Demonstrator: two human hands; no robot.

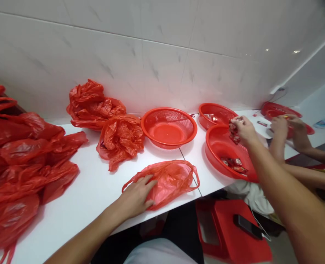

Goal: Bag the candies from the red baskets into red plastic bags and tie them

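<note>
My left hand (pixel 136 195) lies on the near left part of a red plastic bag (pixel 169 183), its fingers spread over the thin film. The bag lies flat on the white table, its handle loops at either end. Over a red plastic basket (pixel 212 156) on the right, my right hand (pixel 243 128) is closed on a bunch of small red wrapped packets (pixel 234 136). More wrapped packets (pixel 235 165) sit in the bottom of that basket. Between my hands, farther back, stands an empty red basket (pixel 166 132).
Crumpled red bags (pixel 124 137) lie near the wall, and filled red bags (pixel 19 157) are piled at the left. Another basket (pixel 216 113) holds a few packets. A co-worker's hands (pixel 286 126) are at the far right. A phone (pixel 247 226) rests on a red stool (pixel 234 212) below.
</note>
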